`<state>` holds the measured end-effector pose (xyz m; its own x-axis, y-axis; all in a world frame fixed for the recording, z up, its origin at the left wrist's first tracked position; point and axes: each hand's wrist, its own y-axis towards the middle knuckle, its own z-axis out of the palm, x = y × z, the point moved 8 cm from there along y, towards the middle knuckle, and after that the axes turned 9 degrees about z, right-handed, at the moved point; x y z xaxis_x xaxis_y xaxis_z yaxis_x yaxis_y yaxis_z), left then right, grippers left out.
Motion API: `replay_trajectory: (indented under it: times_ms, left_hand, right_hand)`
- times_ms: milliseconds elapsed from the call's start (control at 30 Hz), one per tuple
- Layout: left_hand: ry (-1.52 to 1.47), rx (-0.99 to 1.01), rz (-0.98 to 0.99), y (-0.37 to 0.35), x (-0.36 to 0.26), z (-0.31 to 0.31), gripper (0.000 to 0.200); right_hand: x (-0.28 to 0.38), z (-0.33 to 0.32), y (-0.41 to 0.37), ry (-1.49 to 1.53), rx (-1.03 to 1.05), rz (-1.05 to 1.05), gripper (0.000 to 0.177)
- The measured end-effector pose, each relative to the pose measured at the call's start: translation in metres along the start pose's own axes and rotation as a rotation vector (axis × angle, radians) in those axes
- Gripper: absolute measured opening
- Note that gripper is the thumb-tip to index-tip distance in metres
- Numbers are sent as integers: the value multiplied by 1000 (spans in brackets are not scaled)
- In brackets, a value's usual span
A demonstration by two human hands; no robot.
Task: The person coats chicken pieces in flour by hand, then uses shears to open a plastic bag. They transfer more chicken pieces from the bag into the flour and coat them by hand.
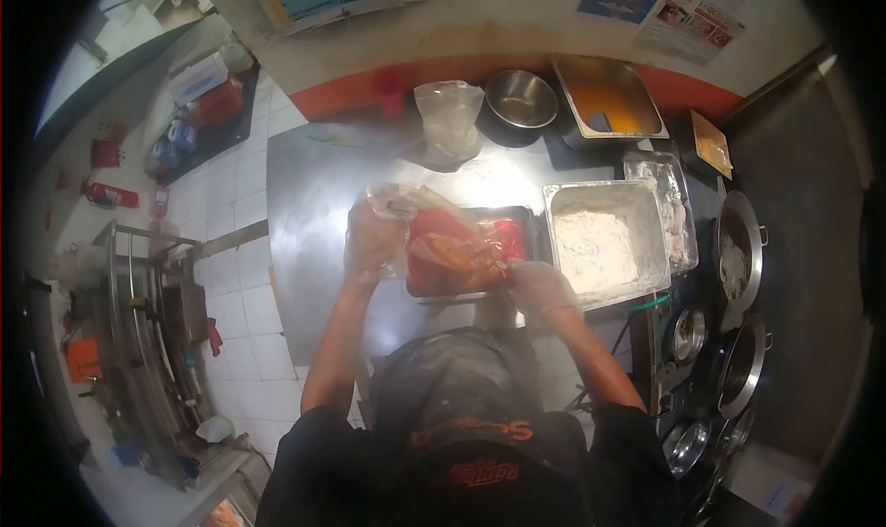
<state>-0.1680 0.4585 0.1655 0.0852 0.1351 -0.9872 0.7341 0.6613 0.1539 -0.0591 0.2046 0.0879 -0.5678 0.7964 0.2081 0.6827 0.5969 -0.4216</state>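
A clear plastic bag (452, 250) with orange-red contents is stretched between my hands, tilted over a metal tray (461, 296). My left hand (372, 236) is closed on the bag's gathered upper left part. My right hand (540, 290) pinches the bag's lower right side near the tray's edge. Both hands seem to be in thin clear gloves. Something bright red (509, 238) shows in the tray beside the bag. What the contents are, I cannot make out.
Right of the tray stands a metal pan of white flour (595, 250). Behind are a whitish plastic bag (449, 121), a steel bowl (521, 99) and a deep pan of orange liquid (609, 93). Large round pans (741, 250) line the right side.
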Motion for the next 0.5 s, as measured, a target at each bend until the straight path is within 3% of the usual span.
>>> replay_trajectory:
  times_ms: [67,167,200,333,367,500]
  left_hand:
    - [-97,28,-8,2,8,-1,15]
    - [-148,-57,-9,-4,0,-6,15]
    - [-110,-65,3,-5,1,-8,14]
    - [124,-16,-30,-7,-6,-5,13]
    - [202,5,-55,-7,-10,-3,14]
    - [44,-48,56,-6,-17,-1,13]
  right_hand:
    - [-7,21,13,48,-96,39,22]
    - [32,-62,-19,37,-173,-25,23]
    - [24,-75,-25,547,-286,86,26]
    - [113,-114,-55,300,-563,-372,29]
    - [133,-105,-56,212,-542,-405,28]
    - [157,-92,-37,313,-500,-354,18]
